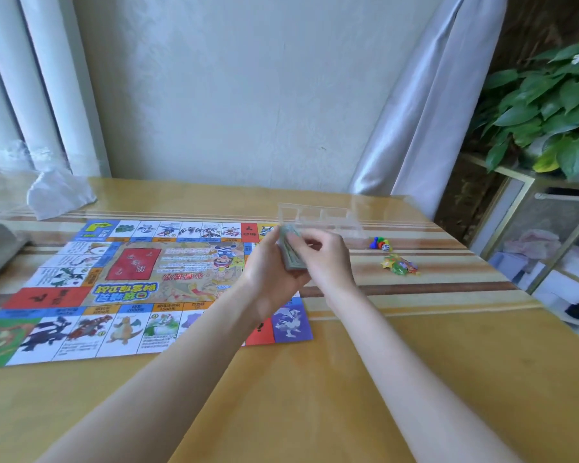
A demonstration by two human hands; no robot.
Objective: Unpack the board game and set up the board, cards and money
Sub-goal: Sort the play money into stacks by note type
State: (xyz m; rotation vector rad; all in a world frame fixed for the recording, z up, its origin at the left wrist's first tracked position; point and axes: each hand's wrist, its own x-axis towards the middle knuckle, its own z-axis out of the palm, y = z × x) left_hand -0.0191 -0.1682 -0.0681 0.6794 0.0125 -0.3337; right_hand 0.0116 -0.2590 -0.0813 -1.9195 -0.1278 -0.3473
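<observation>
Yellow wood-grain surface (315, 412) fills the near view, and two bare forearms reach forward across it to meet just past the right edge of the board (141, 282), which lies unfolded and flat. Above that right edge the left hand (268, 272) cradles a stack of paper money (290, 252), fingers curled round its underside, the stack's long axis running away from the person and tilted up. The right hand (325, 259) is against the stack from the right, its fingertips pinching at the top notes, so both hands are closed on the same bundle. My guess is that notes are being counted or peeled off for sorting. Right of the board and beyond the hands stands a clear plastic tray (321, 218) with compartments, the likely target; it lies straight ahead of the stack, nearer the right hand. Further right of the board sit small coloured pawns with dice (380, 243) and a bag of coloured pieces (400, 265). A crumpled plastic bag (59, 193) lies beyond the board's far-left corner.
</observation>
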